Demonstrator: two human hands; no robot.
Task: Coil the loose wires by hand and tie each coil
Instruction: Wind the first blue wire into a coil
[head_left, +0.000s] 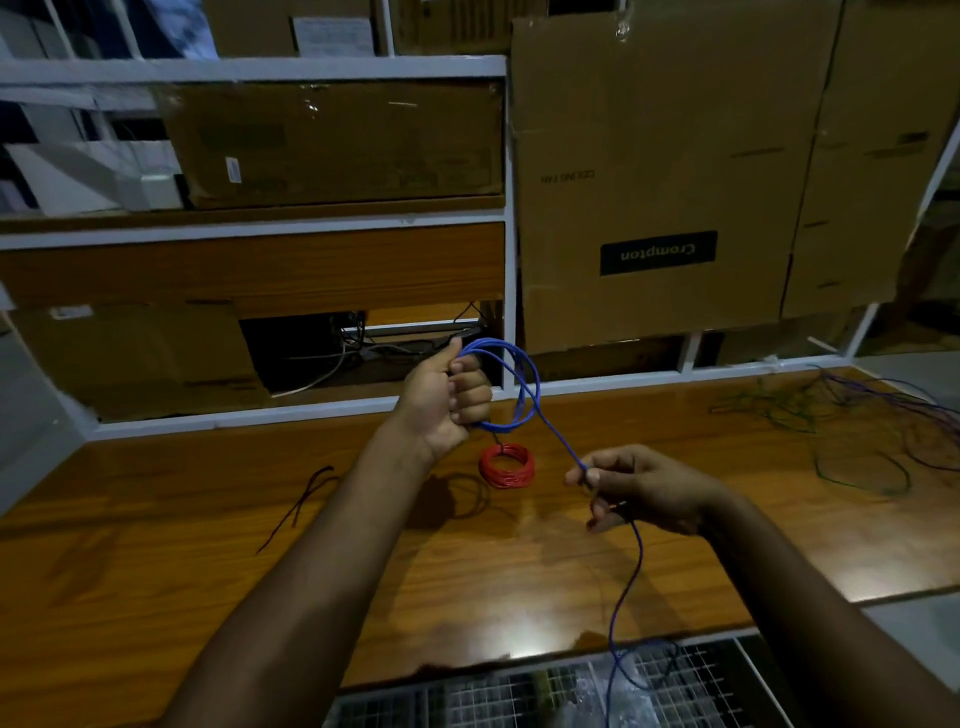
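Observation:
My left hand (449, 400) is raised above the wooden table (208, 519) with its fingers closed around a small coil of blue wire (524, 387). One strand runs from the coil down to my right hand (634, 488), which pinches it between thumb and fingers. Below that hand the blue wire hangs past the table's front edge. A finished red wire coil (506, 464) lies flat on the table under my left hand. A tangle of loose green and purple wires (852, 415) lies at the table's far right.
A short dark wire piece (301, 499) lies on the table's left side. Cardboard boxes (665, 182) and a white-framed shelf (249, 70) stand behind the table. A wire-mesh grid (519, 696) sits below the front edge.

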